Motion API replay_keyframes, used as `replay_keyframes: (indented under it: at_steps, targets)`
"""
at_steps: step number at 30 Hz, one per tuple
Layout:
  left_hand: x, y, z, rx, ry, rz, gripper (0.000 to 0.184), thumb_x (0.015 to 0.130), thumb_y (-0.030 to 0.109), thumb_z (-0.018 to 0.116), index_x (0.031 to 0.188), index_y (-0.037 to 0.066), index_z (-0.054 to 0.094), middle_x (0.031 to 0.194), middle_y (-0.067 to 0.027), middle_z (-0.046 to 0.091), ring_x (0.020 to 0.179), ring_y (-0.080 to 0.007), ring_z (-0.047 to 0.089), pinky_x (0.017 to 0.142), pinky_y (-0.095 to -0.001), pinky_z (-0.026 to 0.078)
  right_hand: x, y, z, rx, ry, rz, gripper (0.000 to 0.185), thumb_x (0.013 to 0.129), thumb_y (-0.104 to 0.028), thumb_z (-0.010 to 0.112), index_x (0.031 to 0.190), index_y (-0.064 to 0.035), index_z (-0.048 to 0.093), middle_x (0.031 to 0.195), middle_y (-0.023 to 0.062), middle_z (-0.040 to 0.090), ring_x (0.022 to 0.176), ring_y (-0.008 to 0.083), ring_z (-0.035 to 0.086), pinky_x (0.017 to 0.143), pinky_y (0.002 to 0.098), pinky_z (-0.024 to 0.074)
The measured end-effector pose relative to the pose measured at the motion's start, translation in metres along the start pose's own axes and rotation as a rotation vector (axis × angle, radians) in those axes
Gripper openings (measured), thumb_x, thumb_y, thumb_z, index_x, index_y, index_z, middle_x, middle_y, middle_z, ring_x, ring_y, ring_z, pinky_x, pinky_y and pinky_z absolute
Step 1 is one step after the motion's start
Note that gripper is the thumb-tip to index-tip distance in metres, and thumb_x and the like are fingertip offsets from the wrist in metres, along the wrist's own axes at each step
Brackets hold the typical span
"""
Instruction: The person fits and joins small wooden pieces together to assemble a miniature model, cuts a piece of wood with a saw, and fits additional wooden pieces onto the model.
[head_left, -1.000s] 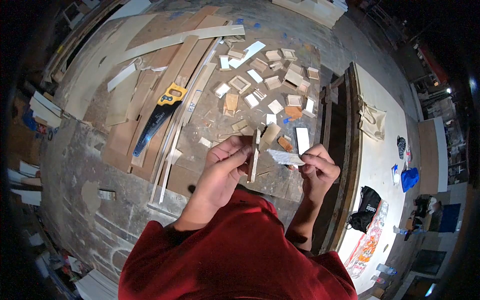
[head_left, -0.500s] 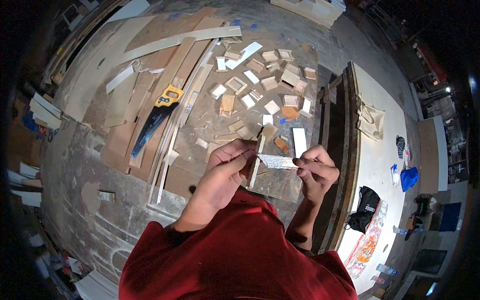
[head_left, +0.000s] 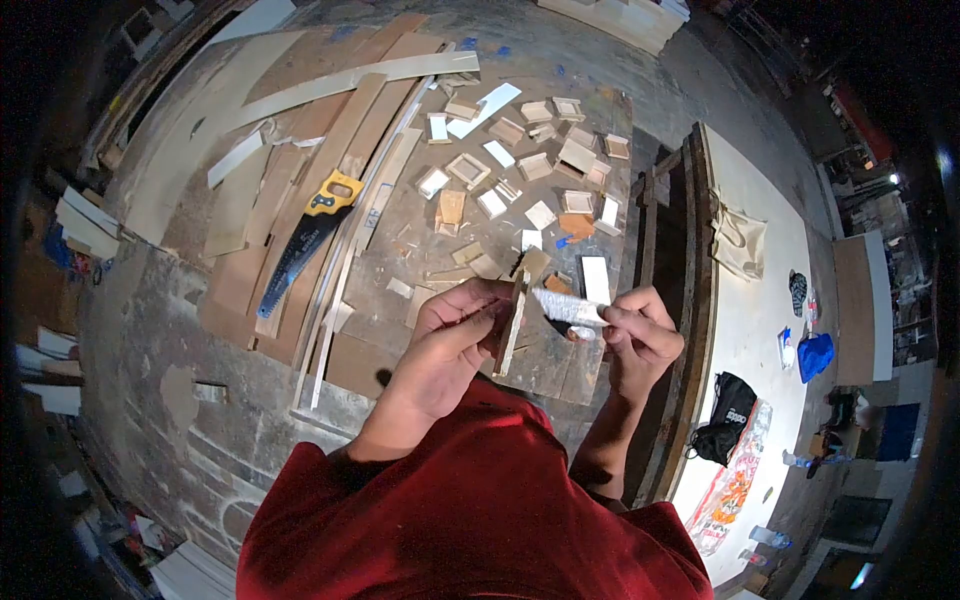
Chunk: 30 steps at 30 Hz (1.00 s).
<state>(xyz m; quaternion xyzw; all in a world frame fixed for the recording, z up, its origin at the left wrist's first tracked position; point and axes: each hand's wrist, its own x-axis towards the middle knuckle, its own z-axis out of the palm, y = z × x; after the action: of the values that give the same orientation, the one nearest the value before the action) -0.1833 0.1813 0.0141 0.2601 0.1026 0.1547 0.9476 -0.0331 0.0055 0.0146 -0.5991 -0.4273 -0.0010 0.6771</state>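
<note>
My left hand [head_left: 455,345] is closed around a small, thin piece of wood [head_left: 512,335], held upright with its narrow edge toward me. Between the thumb and fingers of my right hand [head_left: 643,335] is a pale, silvery flat strip [head_left: 568,307]; its exact kind I cannot make out. The strip's free end points left at the wood, with a small gap between them. Just below the strip, near my right fingertips, shows something dark and shiny that is too small to name.
Several small wooden frames and boxes [head_left: 467,170] lie on the worn work surface ahead. A yellow-handled handsaw [head_left: 300,245] rests on long boards [head_left: 290,190] at the left. On the right, a pale tabletop [head_left: 770,330] bears a black drawstring bag [head_left: 728,415] and a cloth bag [head_left: 740,240].
The silvery strip has come away from the wood's edge and tilted, its free end now higher. My left hand and the wood have hardly moved.
</note>
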Motion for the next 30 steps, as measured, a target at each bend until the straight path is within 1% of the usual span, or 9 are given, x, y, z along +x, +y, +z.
replay_keyframes:
  at_steps: [12, 16, 18, 19, 21, 25, 27, 28, 30]
  targets:
    - [0.010, 0.014, -0.029, -0.097, 0.041, 0.012, 0.029, 0.092, -0.001, 0.054, 0.121, -0.006, 0.058, 0.109, -0.0135, 0.067, 0.099, -0.0193, 0.067, 0.089, -0.0309, 0.054, 0.016, 0.025, 0.029, 0.037, 0.043, 0.077, 0.018, 0.074, -0.005, 0.082, 0.089, 0.0013, 0.075, 0.079, 0.0090, 0.063, 0.070, 0.0153, 0.060, 0.061, 0.0253, 0.0461]
    - [0.017, 0.021, -0.038, -0.116, 0.016, 0.024, 0.029, 0.091, 0.000, 0.056, 0.119, -0.005, 0.060, 0.109, -0.0136, 0.067, 0.101, -0.0207, 0.066, 0.093, -0.0327, 0.052, 0.024, 0.029, 0.036, 0.040, -0.068, 0.074, 0.016, 0.070, -0.004, 0.083, 0.082, 0.0027, 0.074, 0.079, 0.0094, 0.064, 0.068, 0.0165, 0.060, 0.060, 0.0261, 0.0462]
    - [0.020, 0.027, -0.035, -0.044, 0.102, 0.034, 0.024, 0.094, 0.004, 0.056, 0.117, 0.000, 0.063, 0.099, -0.0037, 0.068, 0.082, -0.0081, 0.062, 0.069, -0.0228, 0.047, 0.026, 0.029, 0.038, 0.031, -0.096, 0.068, 0.016, 0.070, -0.004, 0.082, 0.082, 0.0028, 0.074, 0.079, 0.0094, 0.064, 0.068, 0.0164, 0.060, 0.060, 0.0259, 0.0460]
    - [0.021, 0.028, -0.039, -0.048, 0.103, 0.035, 0.024, 0.094, 0.004, 0.056, 0.117, 0.000, 0.063, 0.099, -0.0037, 0.068, 0.082, -0.0081, 0.062, 0.069, -0.0228, 0.047, 0.027, 0.029, 0.039, 0.023, -0.113, 0.062, 0.015, 0.071, -0.004, 0.082, 0.082, 0.0030, 0.074, 0.079, 0.0094, 0.064, 0.068, 0.0163, 0.060, 0.060, 0.0256, 0.0458]
    - [0.024, 0.027, -0.049, -0.112, 0.094, 0.015, 0.030, 0.092, 0.000, 0.055, 0.121, -0.005, 0.059, 0.113, -0.0136, 0.067, 0.104, -0.0226, 0.065, 0.097, -0.0345, 0.050, 0.030, 0.029, 0.046, 0.042, -0.085, 0.081, 0.015, 0.072, -0.005, 0.082, 0.083, 0.0031, 0.074, 0.078, 0.0096, 0.063, 0.068, 0.0160, 0.060, 0.059, 0.0253, 0.0455]
    - [0.030, 0.035, -0.046, -0.111, 0.033, -0.006, 0.030, 0.092, 0.000, 0.054, 0.122, -0.005, 0.059, 0.116, -0.0135, 0.066, 0.106, -0.0226, 0.065, 0.097, -0.0345, 0.050, 0.041, 0.032, 0.054, -0.013, 0.007, 0.142, 0.015, 0.074, -0.005, 0.081, 0.084, 0.0026, 0.075, 0.078, 0.0100, 0.063, 0.068, 0.0168, 0.060, 0.060, 0.0260, 0.0461]
    - [0.033, 0.041, -0.037, -0.049, 0.118, 0.019, 0.022, 0.096, 0.006, 0.056, 0.116, 0.001, 0.064, 0.101, -0.0040, 0.069, 0.084, -0.0097, 0.064, 0.070, -0.0241, 0.050, 0.040, 0.039, 0.050, 0.052, -0.118, 0.100, 0.014, 0.073, -0.004, 0.081, 0.084, 0.0025, 0.075, 0.078, 0.0098, 0.063, 0.069, 0.0163, 0.061, 0.061, 0.0255, 0.0464]
    - [0.034, 0.040, -0.041, -0.052, 0.118, 0.026, 0.022, 0.096, 0.006, 0.056, 0.116, 0.001, 0.064, 0.101, -0.0040, 0.069, 0.084, -0.0097, 0.064, 0.070, -0.0241, 0.050, 0.039, 0.041, 0.048, 0.053, -0.143, 0.088, 0.013, 0.073, -0.004, 0.082, 0.082, 0.0024, 0.075, 0.077, 0.0099, 0.063, 0.069, 0.0162, 0.061, 0.060, 0.0256, 0.0468]
    - [0.038, 0.037, -0.050, -0.084, 0.077, 0.005, 0.030, 0.093, 0.001, 0.053, 0.122, -0.003, 0.059, 0.118, -0.0117, 0.065, 0.110, -0.0219, 0.063, 0.099, -0.0354, 0.048, 0.038, 0.041, 0.048, 0.101, -0.129, 0.114, 0.013, 0.072, -0.004, 0.082, 0.082, 0.0021, 0.075, 0.077, 0.0102, 0.063, 0.068, 0.0165, 0.061, 0.059, 0.0262, 0.0468]
